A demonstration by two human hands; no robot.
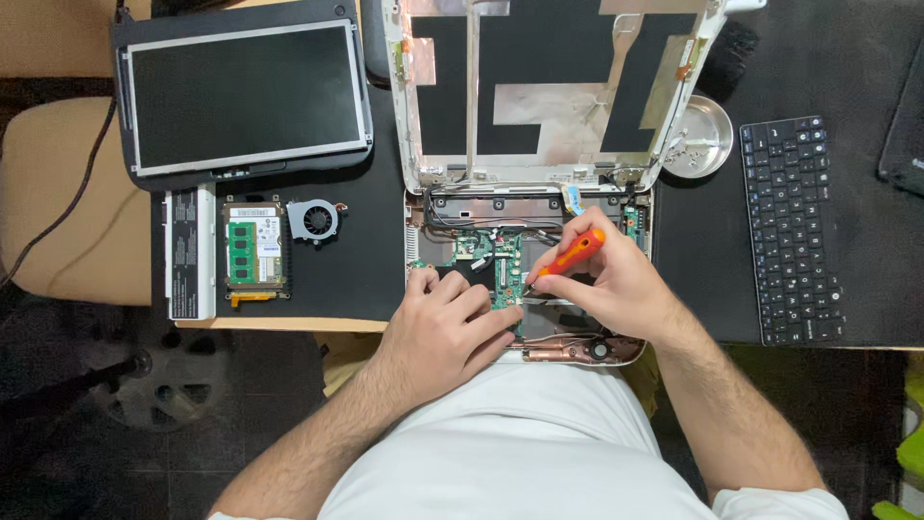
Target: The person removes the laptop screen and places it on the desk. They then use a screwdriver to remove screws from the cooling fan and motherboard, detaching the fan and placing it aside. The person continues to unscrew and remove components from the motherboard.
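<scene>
Near edge of surface (318, 279): opened laptop base (527, 279), green board exposed. Right hand (616, 289) clamped on orange screwdriver (570, 255), tip on board; left hand (448, 327) pressing board flat, fingers together. Step: prob. undoing a screw; needs steady downward pressure.

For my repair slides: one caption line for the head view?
Right hand works an orange screwdriver into an opened laptop base; left hand steadies it.

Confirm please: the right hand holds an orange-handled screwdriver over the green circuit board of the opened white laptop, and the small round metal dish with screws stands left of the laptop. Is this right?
Not quite. The small round metal dish stands right of the opened white laptop, beside the black keyboard, as the head view shows. The rest holds: the right hand holds the orange-handled screwdriver over the green circuit board.
</scene>
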